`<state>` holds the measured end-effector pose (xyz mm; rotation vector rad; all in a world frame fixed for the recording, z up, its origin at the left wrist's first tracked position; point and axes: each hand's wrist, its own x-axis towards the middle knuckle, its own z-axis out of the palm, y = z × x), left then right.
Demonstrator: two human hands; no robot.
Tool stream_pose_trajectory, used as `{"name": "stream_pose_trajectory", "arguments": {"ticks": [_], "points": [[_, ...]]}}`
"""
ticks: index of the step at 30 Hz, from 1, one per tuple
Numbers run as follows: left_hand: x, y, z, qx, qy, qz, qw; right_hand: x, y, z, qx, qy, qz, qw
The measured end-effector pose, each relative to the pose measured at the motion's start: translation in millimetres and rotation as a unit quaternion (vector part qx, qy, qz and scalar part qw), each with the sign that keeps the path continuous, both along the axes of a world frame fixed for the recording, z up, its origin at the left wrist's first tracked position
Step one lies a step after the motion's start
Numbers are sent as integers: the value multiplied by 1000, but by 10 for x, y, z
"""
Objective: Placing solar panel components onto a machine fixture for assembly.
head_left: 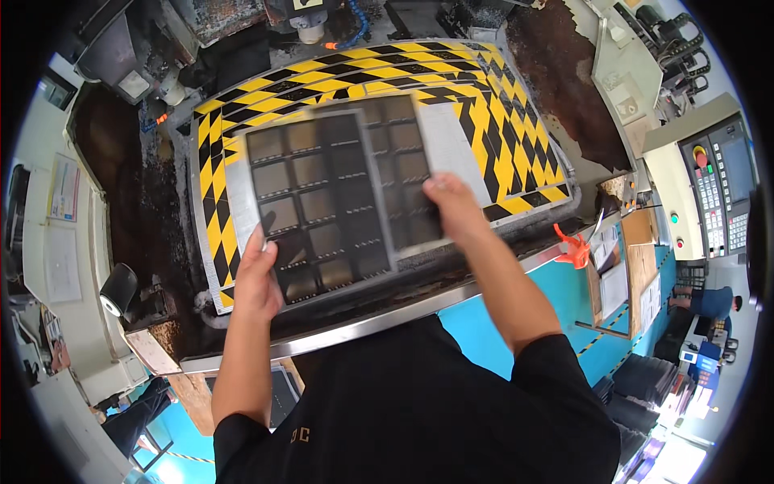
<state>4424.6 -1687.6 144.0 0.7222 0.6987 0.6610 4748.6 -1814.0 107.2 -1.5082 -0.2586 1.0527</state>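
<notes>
Between my hands is a thin dark panel [310,173] with a grid of squarish cells and a pale strip running down right of its middle. Whether this is one panel or two overlapping ones I cannot tell. My left hand [258,278] grips its lower left edge, thumb on top. On the right edge, my right hand [454,206] closes with the thumb over the face, slightly blurred. The panel is over a pale metal plate [455,141] bordered with yellow-and-black striped tape [516,121] on the machine bed, and hides much of that plate.
A metal rail [322,340] runs along the bed's front edge. An orange air gun [572,248] hangs to the right, near a control panel [717,189]. Blue coolant hoses [355,28] come down at the back. Another person [713,302] is far right.
</notes>
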Motion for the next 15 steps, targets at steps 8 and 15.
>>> {"name": "stream_pose_trajectory", "arguments": {"ticks": [8, 15], "points": [[-576, 240, -235, -80, 3, 28, 996, 1758, -152, -678, -122, -104, -17, 987], [-661, 502, -294, -114, -31, 8, 993, 640, 350, -57, -220, -535, 139, 804]]}}
